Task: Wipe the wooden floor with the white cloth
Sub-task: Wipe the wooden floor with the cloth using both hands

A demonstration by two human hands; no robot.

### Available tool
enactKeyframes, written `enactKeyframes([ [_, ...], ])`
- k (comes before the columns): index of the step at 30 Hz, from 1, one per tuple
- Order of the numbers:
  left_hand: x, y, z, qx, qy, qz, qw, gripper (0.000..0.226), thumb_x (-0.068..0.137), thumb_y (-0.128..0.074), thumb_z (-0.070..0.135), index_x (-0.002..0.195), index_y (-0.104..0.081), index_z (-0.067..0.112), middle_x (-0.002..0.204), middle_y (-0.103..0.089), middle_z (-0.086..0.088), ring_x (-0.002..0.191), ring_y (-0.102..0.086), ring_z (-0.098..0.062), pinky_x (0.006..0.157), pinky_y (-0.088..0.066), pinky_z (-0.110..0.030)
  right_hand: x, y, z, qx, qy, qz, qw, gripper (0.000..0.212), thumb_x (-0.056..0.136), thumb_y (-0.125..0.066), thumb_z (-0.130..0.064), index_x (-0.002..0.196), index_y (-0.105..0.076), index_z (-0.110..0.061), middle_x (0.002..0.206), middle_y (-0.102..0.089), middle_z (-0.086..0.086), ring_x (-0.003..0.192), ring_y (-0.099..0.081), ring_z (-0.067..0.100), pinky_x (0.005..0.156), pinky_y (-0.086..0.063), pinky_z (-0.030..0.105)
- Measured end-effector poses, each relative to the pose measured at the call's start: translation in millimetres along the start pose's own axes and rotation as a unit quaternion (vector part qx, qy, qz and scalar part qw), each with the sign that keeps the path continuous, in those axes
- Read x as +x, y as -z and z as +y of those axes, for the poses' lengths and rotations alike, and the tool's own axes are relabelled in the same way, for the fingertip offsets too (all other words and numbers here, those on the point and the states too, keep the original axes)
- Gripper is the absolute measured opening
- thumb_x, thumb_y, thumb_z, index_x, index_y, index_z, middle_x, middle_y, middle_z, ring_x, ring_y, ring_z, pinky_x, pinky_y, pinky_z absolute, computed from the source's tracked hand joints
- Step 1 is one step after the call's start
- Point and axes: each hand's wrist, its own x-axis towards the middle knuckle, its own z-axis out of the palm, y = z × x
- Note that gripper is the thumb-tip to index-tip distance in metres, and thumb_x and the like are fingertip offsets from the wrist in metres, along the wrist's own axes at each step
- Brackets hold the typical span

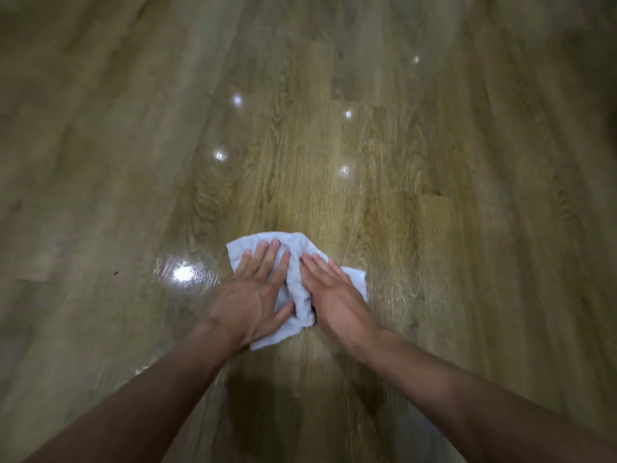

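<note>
Both palms press a white cloth (pixel 293 282) flat against the wooden floor (pixel 417 228), directly ahead of the kneeling person. The left hand (pixel 255 292) and right hand (pixel 334 294) lie side by side, fingers spread and extended, neither closed around the fabric; a bunched ridge rises between them. The cloth's long axis runs away from the person, so a forward push probably suits it. Bright light reflections (pixel 183 273) gleam just left.

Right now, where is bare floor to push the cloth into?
Bare wooden floor lies ahead of the white cloth and out to both sides. The only crowded patch is the cloth itself, under the left hand and right hand.
</note>
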Motion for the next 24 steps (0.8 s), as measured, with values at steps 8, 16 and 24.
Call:
enactKeyframes([
  [8, 37.5, 28.2, -3.8, -0.071, 0.094, -0.088, 0.989, 0.087, 0.094, -0.036, 0.057, 0.152, 0.01, 0.011, 0.159, 0.02, -0.01, 0.147, 0.018, -0.025, 0.12, 0.006, -0.044, 42.9, 59.2, -6.7, -0.042, -0.023, -0.126, 0.991, 0.056, 0.099, -0.033, -0.021, 0.151, -0.014, -0.011, 0.158, -0.018, 0.005, 0.146, -0.013, 0.016, 0.119, -0.01, 0.033],
  [16, -16.2, -5.1, -36.3, -0.021, 0.075, -0.003, 0.997, 0.074, 0.099, -0.032, 0.041, 0.151, 0.009, 0.009, 0.159, 0.018, -0.011, 0.144, 0.022, -0.023, 0.116, 0.012, -0.034, 23.2, 7.4, -38.5, 0.093, 0.004, -0.014, 0.996, 0.044, 0.101, -0.035, -0.021, 0.145, -0.036, -0.014, 0.153, -0.031, 0.001, 0.145, -0.017, 0.012, 0.113, 0.001, 0.018],
  [24, 14.4, 34.3, -95.6, -0.093, 0.202, -0.1, 0.97, 0.084, 0.095, -0.047, 0.029, 0.151, 0.011, 0.004, 0.158, 0.019, -0.015, 0.146, 0.017, -0.03, 0.12, 0.0, -0.044, 120.5, 7.2, -81.0, 0.093, -0.044, -0.038, 0.994, 0.048, 0.103, -0.025, -0.038, 0.15, -0.023, -0.028, 0.158, -0.02, -0.006, 0.147, -0.006, 0.015, 0.117, 0.0, 0.034],
])
